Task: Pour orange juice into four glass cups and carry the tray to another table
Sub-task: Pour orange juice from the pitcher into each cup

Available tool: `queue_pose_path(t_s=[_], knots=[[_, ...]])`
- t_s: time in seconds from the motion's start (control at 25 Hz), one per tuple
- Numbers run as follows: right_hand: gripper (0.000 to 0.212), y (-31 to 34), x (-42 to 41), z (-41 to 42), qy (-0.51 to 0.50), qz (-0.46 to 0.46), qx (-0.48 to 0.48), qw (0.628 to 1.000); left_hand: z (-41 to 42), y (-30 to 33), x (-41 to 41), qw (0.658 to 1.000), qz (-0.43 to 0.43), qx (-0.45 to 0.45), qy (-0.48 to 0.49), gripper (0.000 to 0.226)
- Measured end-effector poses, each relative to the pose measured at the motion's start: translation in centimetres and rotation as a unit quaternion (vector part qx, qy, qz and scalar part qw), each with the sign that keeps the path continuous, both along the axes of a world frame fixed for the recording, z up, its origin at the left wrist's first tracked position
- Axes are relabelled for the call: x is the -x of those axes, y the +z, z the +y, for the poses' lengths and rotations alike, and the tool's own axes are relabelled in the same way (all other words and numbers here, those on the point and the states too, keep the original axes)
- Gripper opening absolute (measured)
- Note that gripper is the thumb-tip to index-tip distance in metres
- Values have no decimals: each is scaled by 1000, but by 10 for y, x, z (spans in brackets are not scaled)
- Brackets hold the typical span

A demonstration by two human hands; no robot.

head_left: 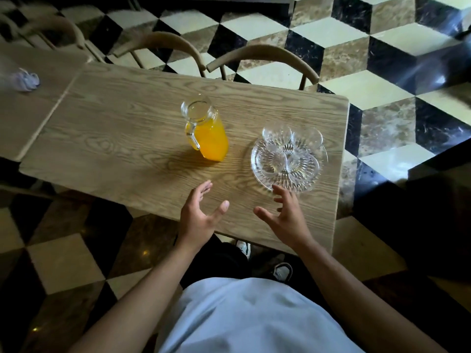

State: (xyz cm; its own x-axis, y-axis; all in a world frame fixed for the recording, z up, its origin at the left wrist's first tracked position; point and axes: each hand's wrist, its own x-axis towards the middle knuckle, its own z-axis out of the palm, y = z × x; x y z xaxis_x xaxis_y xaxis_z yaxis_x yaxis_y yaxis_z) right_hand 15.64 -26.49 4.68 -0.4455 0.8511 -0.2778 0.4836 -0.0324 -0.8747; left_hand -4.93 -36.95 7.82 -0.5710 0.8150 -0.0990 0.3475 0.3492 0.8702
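Note:
A glass pitcher (207,131) of orange juice stands near the middle of the wooden table (122,128), its handle facing me. To its right lies a round cut-glass tray (260,171) carrying several empty clear glass cups (277,135). My left hand (197,217) hovers over the table's near edge, below the pitcher, fingers spread and holding nothing. My right hand (286,215) is open too, its fingertips just short of the tray's near rim.
Two curved wooden chair backs (262,56) stand at the table's far side. A second table (30,108) abuts on the left, with crumpled paper (25,79) on it. Checkered stone floor (382,47) surrounds everything.

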Motion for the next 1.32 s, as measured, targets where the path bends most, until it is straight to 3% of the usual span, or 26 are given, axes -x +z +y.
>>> queue_pose_path(t_s=[0.24, 0.6, 0.8, 1.0, 1.16, 1.32], knots=[[81, 12, 52, 16, 26, 0, -26, 999, -2, -6, 43, 999, -1, 5, 32, 68], [67, 27, 155, 38, -1, 27, -59, 998, 46, -36, 138, 996, -66, 50, -18, 84], [52, 37, 204, 47, -26, 60, -62, 996, 85, -50, 185, 991, -81, 83, -69, 98], [34, 38, 222, 51, -61, 62, -92, 992, 128, -49, 209, 981, -41, 95, -167, 110], [23, 38, 228, 56, -85, 80, -71, 991, 156, -58, 221, 974, -36, 80, -211, 118], [20, 35, 232, 57, -118, 167, 16, 979, 176, -66, 229, 962, -56, 79, -256, 122]])
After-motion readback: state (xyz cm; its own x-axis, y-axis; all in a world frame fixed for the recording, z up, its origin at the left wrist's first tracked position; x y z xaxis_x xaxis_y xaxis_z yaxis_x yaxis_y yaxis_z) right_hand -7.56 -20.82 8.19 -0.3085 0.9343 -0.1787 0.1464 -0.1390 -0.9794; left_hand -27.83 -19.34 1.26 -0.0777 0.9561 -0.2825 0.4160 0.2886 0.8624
